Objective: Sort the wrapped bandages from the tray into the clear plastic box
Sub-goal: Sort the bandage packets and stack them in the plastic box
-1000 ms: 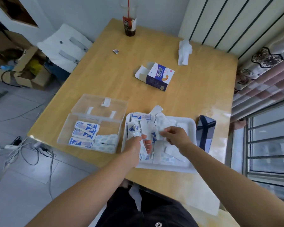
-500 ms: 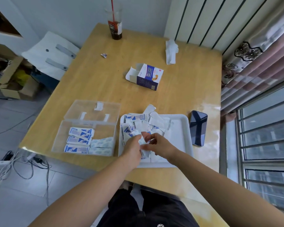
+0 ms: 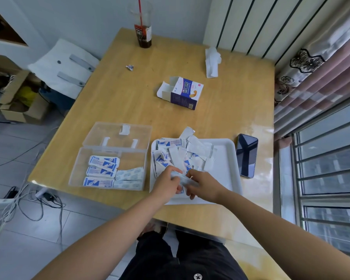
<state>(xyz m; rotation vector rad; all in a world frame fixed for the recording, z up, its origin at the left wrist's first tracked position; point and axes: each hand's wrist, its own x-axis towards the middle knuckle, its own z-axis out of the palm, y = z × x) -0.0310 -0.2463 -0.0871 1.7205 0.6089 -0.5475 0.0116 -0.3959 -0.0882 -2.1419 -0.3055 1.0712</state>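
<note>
A white tray on the wooden table holds a loose pile of wrapped bandages, white with blue print. To its left stands the clear plastic box with its lid folded back; several bandages lie stacked inside it. Over the tray's near left part, my left hand and my right hand meet. Both pinch the same small bunch of wrapped bandages between their fingertips.
A dark phone lies right of the tray. Further back on the table are an opened bandage carton, a crumpled tissue, a small wrapper scrap and a cup with a red straw. Cables run over the floor at left.
My right hand has come in from the tray's middle to meet the left hand at the near left of the tray. Both now hold a bunch of bandages together.
</note>
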